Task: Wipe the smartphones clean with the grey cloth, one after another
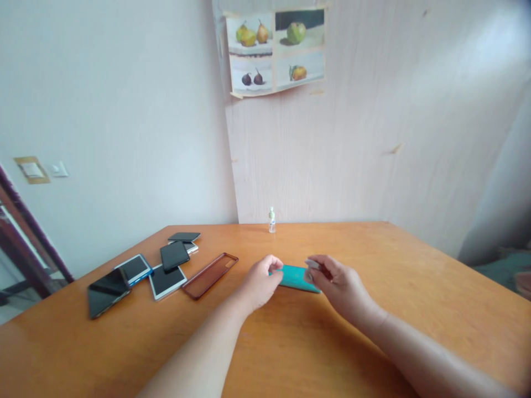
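A teal phone (295, 276) lies on the table in front of me with its coloured back facing up. My left hand (265, 281) is closed on the phone's left end, thumb and fingers at its edge. Above the phone's right end, my right hand (338, 284) pinches a small whitish piece (311, 265), which looks like a cloth or wipe; part of it is hidden by the fingers. Left of my hands sits a clear brownish phone case (211, 276), lying with its hollow side up.
Several phones, among them a black phone (108, 293), a white-framed phone (167, 282) and a blue-edged phone (135, 269), lie at the left, some overlapping. A small clear bottle (272, 222) stands at the back edge of the wooden table (265, 359), near the wall.
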Tool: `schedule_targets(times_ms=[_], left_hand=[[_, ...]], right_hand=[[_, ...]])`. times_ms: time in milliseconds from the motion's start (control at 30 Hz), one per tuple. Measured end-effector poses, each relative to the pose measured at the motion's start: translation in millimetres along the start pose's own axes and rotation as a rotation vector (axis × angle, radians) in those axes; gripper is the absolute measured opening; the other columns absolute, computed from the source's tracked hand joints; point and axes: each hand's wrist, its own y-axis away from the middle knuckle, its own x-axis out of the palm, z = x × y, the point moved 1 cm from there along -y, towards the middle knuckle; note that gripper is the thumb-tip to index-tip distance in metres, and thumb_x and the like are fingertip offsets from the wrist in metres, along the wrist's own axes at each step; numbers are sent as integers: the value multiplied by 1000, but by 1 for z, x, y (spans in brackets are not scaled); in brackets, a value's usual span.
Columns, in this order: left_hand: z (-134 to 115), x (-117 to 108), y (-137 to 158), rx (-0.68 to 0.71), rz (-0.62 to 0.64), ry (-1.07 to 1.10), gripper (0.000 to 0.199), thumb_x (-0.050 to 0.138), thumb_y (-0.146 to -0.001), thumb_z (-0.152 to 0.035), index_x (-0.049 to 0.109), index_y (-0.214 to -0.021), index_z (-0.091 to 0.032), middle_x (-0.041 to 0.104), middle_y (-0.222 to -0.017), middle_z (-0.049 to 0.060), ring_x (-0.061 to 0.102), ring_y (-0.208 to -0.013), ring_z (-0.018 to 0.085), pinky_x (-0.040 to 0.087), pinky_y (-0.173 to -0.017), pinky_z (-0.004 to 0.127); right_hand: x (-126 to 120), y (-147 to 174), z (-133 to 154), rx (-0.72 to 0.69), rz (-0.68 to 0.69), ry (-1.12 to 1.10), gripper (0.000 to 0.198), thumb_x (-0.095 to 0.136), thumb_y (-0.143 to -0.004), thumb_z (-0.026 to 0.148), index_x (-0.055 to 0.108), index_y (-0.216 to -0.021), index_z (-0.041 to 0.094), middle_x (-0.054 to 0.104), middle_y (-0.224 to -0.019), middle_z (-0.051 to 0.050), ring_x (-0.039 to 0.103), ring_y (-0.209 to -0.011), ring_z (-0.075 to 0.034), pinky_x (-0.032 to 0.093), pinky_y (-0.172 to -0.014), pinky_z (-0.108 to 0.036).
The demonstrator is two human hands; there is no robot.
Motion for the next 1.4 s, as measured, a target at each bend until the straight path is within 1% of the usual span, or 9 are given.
schedule_targets(times_ms=[133,267,533,733,967,1100,1200,1300,1400], left_hand=[[16,-10,-6,40,41,-448,64,62,-73,-30,47,-135,-19,49,-144,12,40,-136,30,32,-111,40],[14,-10,-4,57,155,-643,75,58,-75,-38,38,-145,-19,44,-149,13,34,-141,32,30,-113,44],[-1,-5,4,128,94,-700,51,65,-69,-55,64,-109,-24,61,-111,9,57,-108,31,44,-93,40],[-15,6,16,133,53,-750,61,60,-65,-76,64,-92,-22,60,-102,11,55,-104,33,43,-90,44],[-18,2,19,114,177,-599,58,73,-60,-54,58,-106,-22,58,-111,11,54,-108,34,45,-88,42],[-18,-2,17,123,200,-540,52,73,-62,-48,58,-105,-23,60,-110,10,55,-108,32,46,-85,38],[-18,-3,16,135,202,-520,55,75,-60,-48,58,-106,-22,61,-110,10,56,-107,33,47,-84,38],[-16,-2,14,152,202,-508,52,74,-60,-47,59,-103,-22,62,-107,10,57,-105,33,48,-84,38],[-12,0,13,177,193,-509,48,71,-63,-43,59,-104,-21,62,-107,11,59,-103,32,48,-85,39]], right_hand=[[-7,-9,-21,94,-106,-113,20,57,-86,34,56,-100,20,69,-76,-1,65,-69,-16,48,-63,-27],[-11,-12,-24,118,-85,-90,18,55,-84,33,60,-94,19,70,-75,-3,66,-69,-17,49,-65,-28],[-27,-20,-42,127,-154,47,25,53,-82,35,64,-99,20,74,-81,-3,69,-75,-19,52,-74,-32],[-31,-21,-48,120,-172,150,22,54,-82,40,63,-91,22,74,-81,-3,68,-76,-19,51,-73,-32],[-30,-18,-49,103,-54,522,20,51,-87,39,64,-92,25,72,-84,-1,65,-78,-20,47,-69,-31],[-31,-20,-49,80,100,716,21,50,-89,33,69,-97,27,73,-91,-3,66,-88,-23,50,-76,-35],[-22,-11,-35,18,236,742,32,43,-93,28,67,-113,24,71,-113,-8,65,-106,-26,50,-91,-42],[-5,8,-8,-117,380,707,43,38,-95,24,58,-132,17,56,-140,-13,50,-131,-26,37,-111,-46],[8,28,19,-220,581,635,49,37,-97,24,46,-145,23,45,-150,-7,38,-140,-24,29,-117,-46]])
